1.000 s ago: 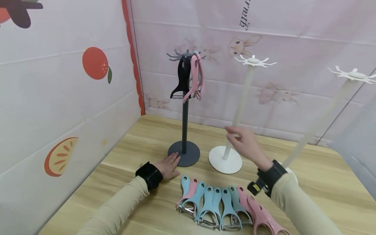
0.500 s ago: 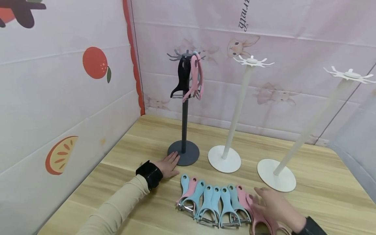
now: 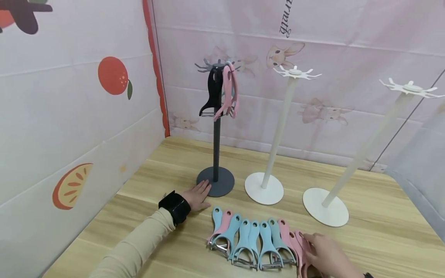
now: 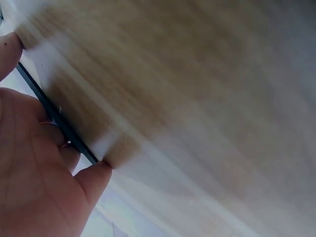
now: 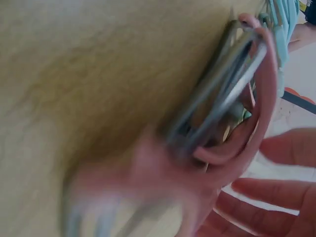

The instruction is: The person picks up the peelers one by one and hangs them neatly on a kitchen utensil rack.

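Note:
A row of vegetable peelers lies on the wood-look table [image 3: 146,239], light blue ones [image 3: 265,235] in the middle and pink ones [image 3: 301,247] at the right end. My right hand [image 3: 328,253] pinches a pink peeler there with thumb and fingers. Close up in the right wrist view, that pink peeler [image 5: 261,98] is partly blurred and hides some fingertips. My left hand [image 3: 196,196] lies flat, its straight fingers resting on the base of a dark grey stand [image 3: 222,187]. A black peeler [image 3: 214,88] and pink peelers [image 3: 227,88] hang from this stand's hooks.
Two white hook stands with nothing hung on them stand to the right, one in the middle [image 3: 265,193] and one further right [image 3: 326,216]. Printed cloth walls [image 3: 114,116] close off the left side and the back.
My right hand has come down from beside the middle white stand to the row's right end. The pink peelers there have shifted left and closer together. My left hand stays put.

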`<state>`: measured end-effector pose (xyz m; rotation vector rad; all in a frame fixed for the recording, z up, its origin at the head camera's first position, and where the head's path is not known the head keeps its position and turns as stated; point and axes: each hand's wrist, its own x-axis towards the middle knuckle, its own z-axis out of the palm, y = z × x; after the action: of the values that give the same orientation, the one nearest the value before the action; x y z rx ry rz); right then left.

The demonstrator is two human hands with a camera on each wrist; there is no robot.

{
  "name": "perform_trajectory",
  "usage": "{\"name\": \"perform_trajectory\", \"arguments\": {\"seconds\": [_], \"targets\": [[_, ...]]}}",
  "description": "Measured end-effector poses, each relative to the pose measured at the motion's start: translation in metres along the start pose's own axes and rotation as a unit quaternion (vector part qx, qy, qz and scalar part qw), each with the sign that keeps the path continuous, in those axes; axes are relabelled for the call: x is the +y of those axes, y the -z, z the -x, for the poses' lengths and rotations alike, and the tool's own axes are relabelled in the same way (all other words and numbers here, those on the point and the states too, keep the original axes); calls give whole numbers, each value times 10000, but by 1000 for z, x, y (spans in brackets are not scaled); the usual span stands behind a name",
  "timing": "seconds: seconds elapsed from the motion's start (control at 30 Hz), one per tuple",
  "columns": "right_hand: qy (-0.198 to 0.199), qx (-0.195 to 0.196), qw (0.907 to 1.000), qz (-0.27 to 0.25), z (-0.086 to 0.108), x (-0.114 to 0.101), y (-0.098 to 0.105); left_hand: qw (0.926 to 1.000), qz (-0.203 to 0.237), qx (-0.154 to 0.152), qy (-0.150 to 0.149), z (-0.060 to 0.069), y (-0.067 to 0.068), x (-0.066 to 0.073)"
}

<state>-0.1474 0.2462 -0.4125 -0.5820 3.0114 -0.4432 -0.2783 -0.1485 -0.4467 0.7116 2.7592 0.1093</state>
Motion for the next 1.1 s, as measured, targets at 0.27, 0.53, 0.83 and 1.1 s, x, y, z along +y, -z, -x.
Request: {"name": "perform_trajectory", "arguments": {"seconds": [0.27,0.53,0.83,1.1], "targets": [[-457,372,9981,188,-7,-8,-5,10000,-80,16,-9,-2,-3,-2],[-647,121,9975,266,-7,-8,-2,9999,-92,68,12,-5,-8,-5],[-644,-77,9978,101,-10,-6,-2,10000,-23,-62,37,-5,-9,-5],[-619,55,9980,-97,-10,-4,2,10000,-44,-33,64,-5,-8,-5]]}}
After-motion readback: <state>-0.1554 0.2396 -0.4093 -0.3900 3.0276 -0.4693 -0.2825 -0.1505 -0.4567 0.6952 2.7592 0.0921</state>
